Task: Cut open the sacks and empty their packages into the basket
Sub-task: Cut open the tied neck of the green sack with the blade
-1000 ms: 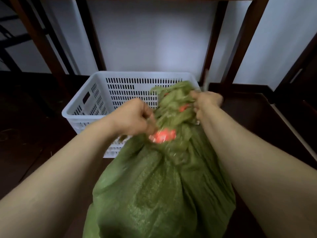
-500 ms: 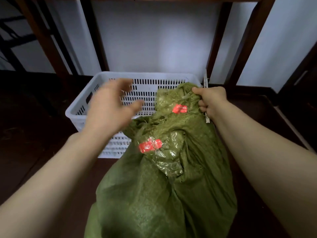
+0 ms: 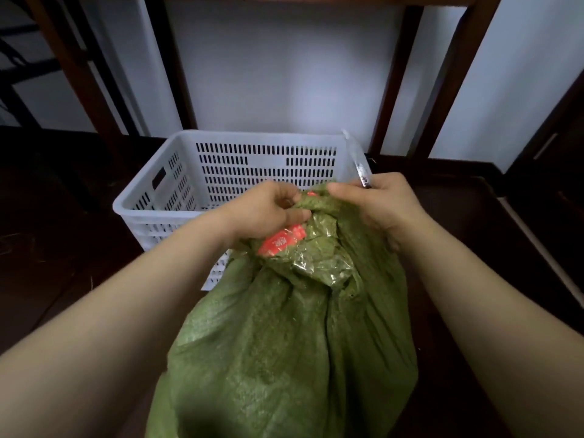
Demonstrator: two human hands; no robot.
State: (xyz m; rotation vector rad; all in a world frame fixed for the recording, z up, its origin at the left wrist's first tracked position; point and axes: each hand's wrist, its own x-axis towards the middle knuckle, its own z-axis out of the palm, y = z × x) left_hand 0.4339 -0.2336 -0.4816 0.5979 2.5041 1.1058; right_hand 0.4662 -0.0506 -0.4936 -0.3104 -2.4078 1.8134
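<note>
A full green woven sack [image 3: 284, 343] stands on the floor in front of me, its mouth bunched up and wrapped in clear tape with a red label [image 3: 281, 241]. My left hand [image 3: 268, 210] grips the gathered top of the sack from the left. My right hand [image 3: 379, 203] grips the same bunched cloth from the right and also holds a thin bladed cutter [image 3: 357, 162], whose tip points up and away. Behind the sack sits a white slotted plastic basket [image 3: 151, 197]; what I see of its inside holds nothing.
Dark wooden table or rack legs [image 3: 398, 77] rise against the white wall behind the basket. The floor is dark wood. A dark cabinet edge [image 3: 556, 191] stands at the right.
My left hand, which had let go and hung open above the basket, has come back and gripped the sack's top. The right hand has kept its hold.
</note>
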